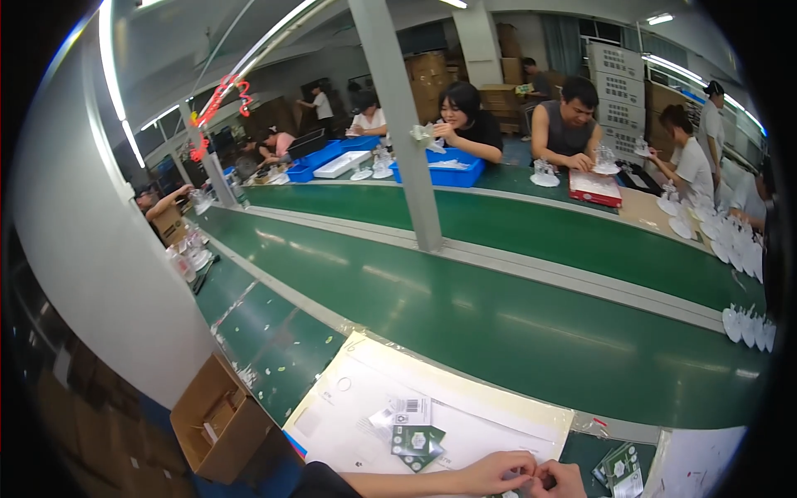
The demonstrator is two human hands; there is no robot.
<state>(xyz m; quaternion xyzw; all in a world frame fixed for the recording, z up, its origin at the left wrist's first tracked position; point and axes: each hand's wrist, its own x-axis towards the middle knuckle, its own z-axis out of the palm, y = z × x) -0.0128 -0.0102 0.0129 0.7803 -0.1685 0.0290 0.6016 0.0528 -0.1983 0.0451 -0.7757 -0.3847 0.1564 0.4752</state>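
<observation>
Close together at the lower edge, my left hand [496, 473] and my right hand [559, 480] meet with fingertips pinched. Whatever they hold between them is too small and covered to make out. Under them lies a large white paper sheet [481, 411] on the bench. Left of my hands, several green and silver printed cards [418, 441] overlap on that sheet. A second small pile of green cards [619, 470] sits just right of my right hand.
An open cardboard box [220, 423] stands at the bench's left end. Beyond the sheet runs a green conveyor belt [398, 290], with a grey post [407, 141] behind it. Co-workers sit across, near blue bins [444, 170] and clear plastic pieces on white bases [735, 241].
</observation>
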